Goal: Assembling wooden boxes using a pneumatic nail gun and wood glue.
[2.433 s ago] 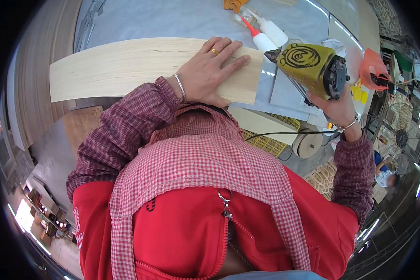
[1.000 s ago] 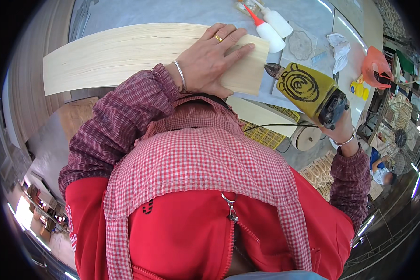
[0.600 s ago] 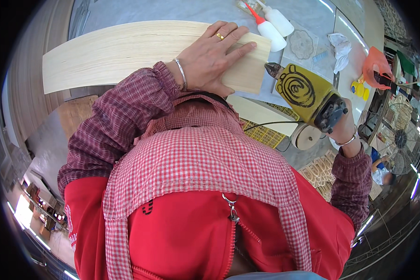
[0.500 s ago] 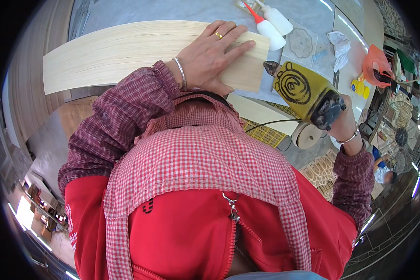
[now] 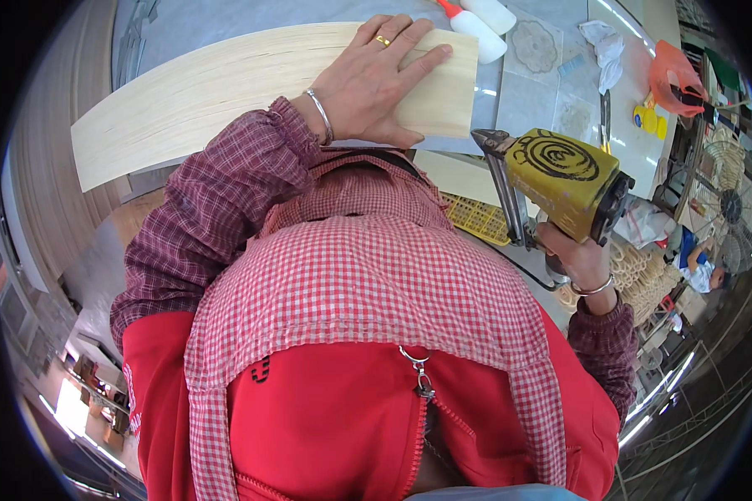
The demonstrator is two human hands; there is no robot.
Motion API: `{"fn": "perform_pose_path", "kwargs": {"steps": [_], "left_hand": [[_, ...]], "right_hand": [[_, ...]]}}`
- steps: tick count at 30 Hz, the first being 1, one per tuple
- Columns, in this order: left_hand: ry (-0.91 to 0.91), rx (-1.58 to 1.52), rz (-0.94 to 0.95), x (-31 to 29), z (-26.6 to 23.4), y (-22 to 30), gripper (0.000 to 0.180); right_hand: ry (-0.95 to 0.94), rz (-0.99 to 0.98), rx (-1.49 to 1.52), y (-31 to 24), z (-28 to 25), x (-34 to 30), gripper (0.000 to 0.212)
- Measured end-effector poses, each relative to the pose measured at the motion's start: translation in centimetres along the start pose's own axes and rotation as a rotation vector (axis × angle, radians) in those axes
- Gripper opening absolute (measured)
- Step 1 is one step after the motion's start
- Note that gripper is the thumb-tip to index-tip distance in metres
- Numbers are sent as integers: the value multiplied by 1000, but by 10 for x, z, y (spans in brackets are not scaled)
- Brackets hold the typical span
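Observation:
My left hand (image 5: 374, 77) lies on a long pale wooden board (image 5: 200, 96), fingers spread and thumb out toward its near edge. The board runs across the table in front of me. In my right hand (image 5: 582, 257) is a nail gun (image 5: 564, 179), its handle wrapped by my fingers. A dark spiral is drawn on its yellow body. Its metal nose points left at the board's right end, close to the near corner; whether they touch I cannot tell. The gun's slim metal magazine slants down toward my hand.
White squeeze bottles (image 5: 476, 37), one red-tipped, stand beyond the board. Further right are a white crumpled cloth (image 5: 604, 52), an orange plastic bag (image 5: 675, 79) and a yellow container (image 5: 648, 121). A yellow grid tray (image 5: 476, 215) sits below the board, near a black hose (image 5: 522, 271).
My right hand has come down toward me and turned the nail gun, so its magazine now shows. The nose sits lower beside the board. My left hand stays spread on the board.

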State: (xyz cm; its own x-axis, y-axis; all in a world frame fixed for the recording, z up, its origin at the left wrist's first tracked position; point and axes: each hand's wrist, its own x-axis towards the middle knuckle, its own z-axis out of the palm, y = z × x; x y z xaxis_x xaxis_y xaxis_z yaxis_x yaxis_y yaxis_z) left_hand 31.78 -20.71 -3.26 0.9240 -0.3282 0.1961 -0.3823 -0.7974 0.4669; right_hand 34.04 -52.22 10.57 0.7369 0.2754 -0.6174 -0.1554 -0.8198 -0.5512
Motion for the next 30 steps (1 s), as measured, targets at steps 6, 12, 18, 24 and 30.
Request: {"fn": "perform_pose_path", "kwargs": {"steps": [6, 12, 18, 24, 30], "left_hand": [[-62, -35, -30, 16, -1, 2, 89], [-135, -92, -28, 25, 4, 3, 82], [-17, 37, -12, 30, 6, 1, 91], [39, -104, 17, 36, 26, -1, 99], [-5, -62, 35, 2, 38, -9, 99]], "right_hand": [[-35, 99, 129, -8, 2, -3, 37], [2, 55, 83, -3, 1, -3, 37], [4, 213, 153, -15, -1, 3, 38], [78, 128, 73, -3, -5, 12, 38], [159, 89, 34, -8, 30, 6, 28]]}}
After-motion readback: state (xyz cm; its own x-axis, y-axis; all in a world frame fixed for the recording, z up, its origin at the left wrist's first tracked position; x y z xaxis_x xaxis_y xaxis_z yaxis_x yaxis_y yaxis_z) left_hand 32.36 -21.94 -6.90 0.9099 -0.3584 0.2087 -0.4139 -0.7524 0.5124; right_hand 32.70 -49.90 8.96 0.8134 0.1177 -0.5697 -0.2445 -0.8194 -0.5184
